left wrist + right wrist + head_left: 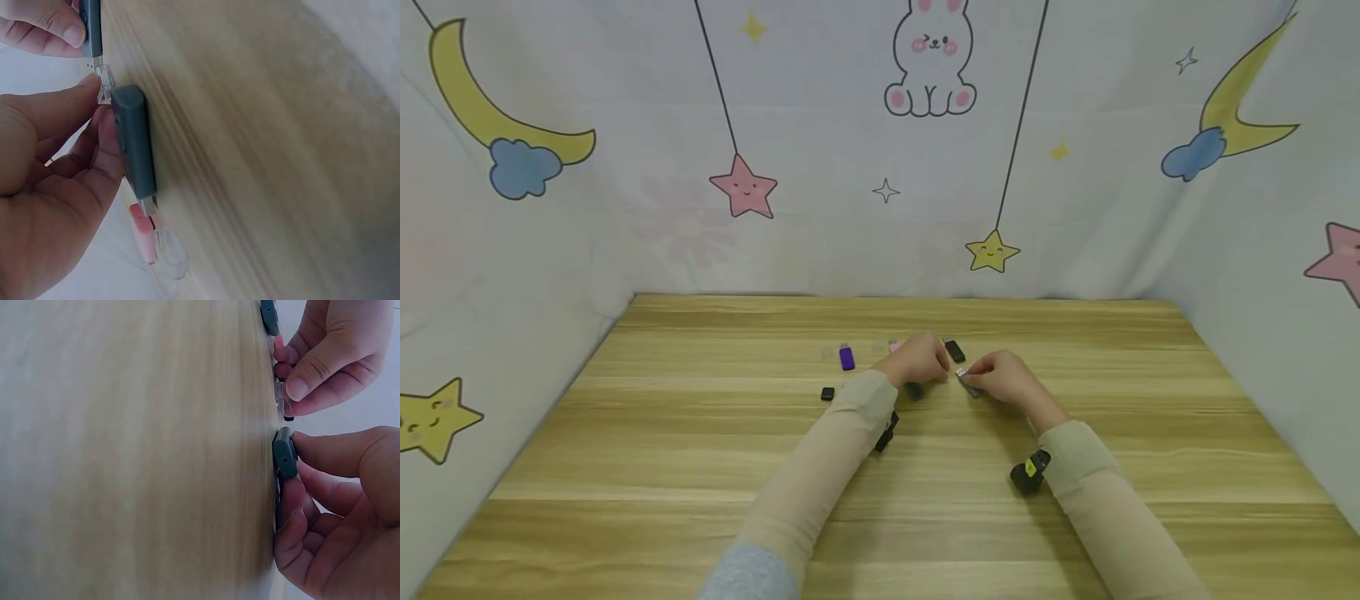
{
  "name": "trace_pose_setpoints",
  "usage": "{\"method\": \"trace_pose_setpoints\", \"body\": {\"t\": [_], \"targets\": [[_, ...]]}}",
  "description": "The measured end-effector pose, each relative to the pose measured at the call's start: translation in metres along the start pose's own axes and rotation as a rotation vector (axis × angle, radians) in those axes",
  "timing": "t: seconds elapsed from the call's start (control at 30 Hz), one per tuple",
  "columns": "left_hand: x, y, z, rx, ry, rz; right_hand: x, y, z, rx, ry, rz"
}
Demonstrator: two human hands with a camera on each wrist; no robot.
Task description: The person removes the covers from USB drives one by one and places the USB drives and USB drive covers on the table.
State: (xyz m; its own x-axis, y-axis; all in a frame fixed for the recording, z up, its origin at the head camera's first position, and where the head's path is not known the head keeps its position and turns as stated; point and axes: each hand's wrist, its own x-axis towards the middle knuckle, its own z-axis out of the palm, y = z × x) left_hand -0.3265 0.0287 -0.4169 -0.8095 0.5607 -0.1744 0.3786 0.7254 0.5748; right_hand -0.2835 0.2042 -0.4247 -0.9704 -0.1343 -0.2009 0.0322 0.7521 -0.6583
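Note:
My left hand (917,360) (53,162) pinches a small clear cap (104,84) (280,395) between thumb and fingertips. To its right, my right hand (1006,381) (356,500) pinches a dark grey-green USB stick (972,387) (92,28) (285,455). Its metal plug points at the cap; in the left wrist view plug and cap are very close, and whether they touch I cannot tell. A second dark grey-green USB stick (913,391) (133,140) lies beside my left hand, plug bare. Behind that hand, a pink USB stick (893,345) (144,232) is partly hidden.
On the wooden table (700,458), a black USB stick (955,351) lies behind the hands. Leftward are a purple USB stick (847,358), a small black piece (827,393) and clear caps (827,353). A printed cloth (850,250) hangs behind the table.

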Motion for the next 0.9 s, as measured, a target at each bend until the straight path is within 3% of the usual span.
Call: {"method": "trace_pose_setpoints", "body": {"t": [0.4, 0.57, 0.73, 0.9], "targets": [[-0.002, -0.005, -0.002, -0.012, 0.017, 0.041, 0.001, 0.001, -0.001, -0.014, 0.010, -0.032], [-0.009, -0.007, -0.014, -0.106, 0.039, 0.061, 0.002, 0.001, -0.007, -0.006, 0.033, -0.053], [-0.022, -0.012, -0.027, -0.181, 0.113, 0.093, -0.004, 0.002, -0.016, 0.014, 0.093, -0.126], [-0.041, -0.017, -0.038, -0.256, 0.188, 0.125, -0.014, 0.005, -0.027, 0.025, 0.158, -0.257]]}}
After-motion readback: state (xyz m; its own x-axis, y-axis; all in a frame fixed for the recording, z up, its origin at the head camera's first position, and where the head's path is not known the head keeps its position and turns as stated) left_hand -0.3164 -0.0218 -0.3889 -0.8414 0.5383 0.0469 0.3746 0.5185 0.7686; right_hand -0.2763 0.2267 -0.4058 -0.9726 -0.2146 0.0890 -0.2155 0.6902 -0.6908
